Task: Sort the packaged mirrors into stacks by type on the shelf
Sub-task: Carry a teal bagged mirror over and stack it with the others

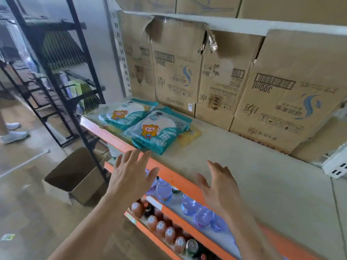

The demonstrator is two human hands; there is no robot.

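Two teal packaged mirrors with a cartoon figure lie on the shelf (234, 162). The near teal package (159, 130) partly overlaps the far teal package (125, 113). A yellow package (191, 136) peeks out from under the near one. My left hand (131, 173) hovers with fingers spread in front of the shelf's orange edge, just short of the near package. My right hand (219, 186) hovers over the bare shelf to the right, fingers straight. Neither hand holds anything.
Brown cardboard boxes (281, 102) line the back of the shelf. Bottles (169, 228) fill the lower shelves. An open carton (75, 177) stands on the floor at left beside a black rack (62, 76). A person's white shoes (13, 132) show at far left.
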